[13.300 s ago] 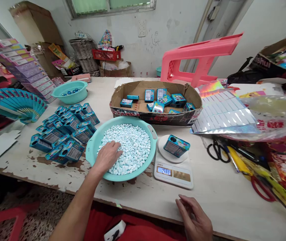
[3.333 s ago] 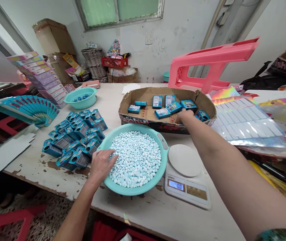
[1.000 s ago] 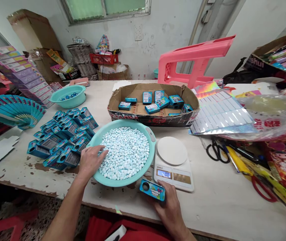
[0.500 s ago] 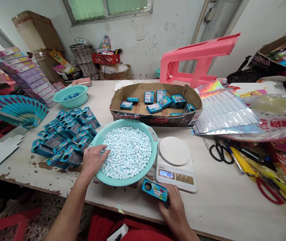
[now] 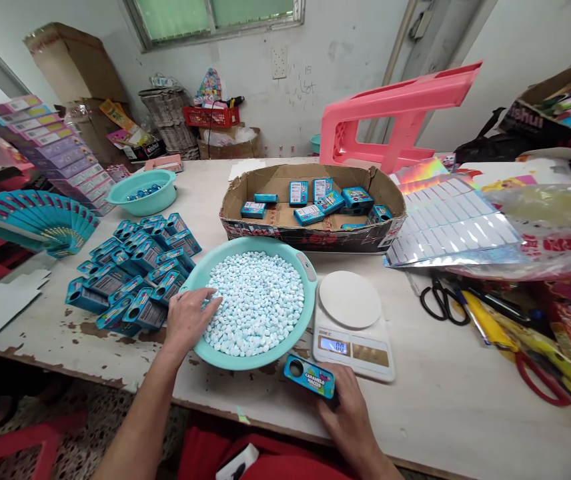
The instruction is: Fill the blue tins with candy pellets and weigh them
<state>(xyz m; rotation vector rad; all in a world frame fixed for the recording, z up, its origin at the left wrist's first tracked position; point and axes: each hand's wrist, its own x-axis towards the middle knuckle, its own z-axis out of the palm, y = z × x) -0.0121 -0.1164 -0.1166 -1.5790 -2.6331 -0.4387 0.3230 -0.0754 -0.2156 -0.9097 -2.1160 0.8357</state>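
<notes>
In my right hand is a small blue candy box marked "CARAMELO MACIZO", with a round hole in its top. It is just below a turquoise bowl heaped with small white and pale blue candies. My left hand rests over the bowl's left rim, thumb and fingers apart, fingertips at the edge of the candies. To the right of the bowl stands a white kitchen scale, its display reading zero and its round plate bare. Several similar blue boxes with holes stand grouped left of the bowl.
Behind the bowl, a cut-down cardboard box holds several blue boxes. A smaller turquoise bowl with shiny blue pieces stands back left. Black scissors, a yellow cutter and silver sticker sheets lie right. A pink stool stands behind.
The view shifts very slightly. Both hands keep almost the same place, and the candy box stays in the right hand.
</notes>
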